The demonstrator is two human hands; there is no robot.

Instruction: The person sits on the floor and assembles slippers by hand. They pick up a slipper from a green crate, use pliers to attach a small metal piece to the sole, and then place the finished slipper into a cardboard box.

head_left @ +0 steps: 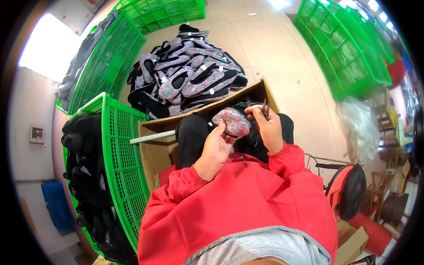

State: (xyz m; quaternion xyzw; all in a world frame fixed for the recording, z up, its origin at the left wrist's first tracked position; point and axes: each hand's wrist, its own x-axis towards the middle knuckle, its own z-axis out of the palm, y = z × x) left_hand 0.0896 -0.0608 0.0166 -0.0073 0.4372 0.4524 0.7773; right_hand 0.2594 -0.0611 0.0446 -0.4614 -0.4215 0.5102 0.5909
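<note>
My left hand (215,148) grips a slipper (233,123) in mottled grey fabric with red spots, its thumb lying on top. Above my lap, at the slipper's far right edge, my right hand (268,128) is closed around dark thread snips (266,108). Their two pointed tips stick up past the fingers. The thumb and forefinger of that hand pinch together close to the slipper; whether a thread is between them is too small to tell. Beneath the slipper, dark material in an open cardboard box (154,128) is partly hidden by my hands and knees.
Beyond the box lies a heap of similar slippers (190,75). Green plastic crates stand at the left, one crate (126,154) filled with dark slippers, and more crates (335,48) at the far right. A clear plastic bag (360,128) and a red-and-black round-backed seat (346,192) are on the right.
</note>
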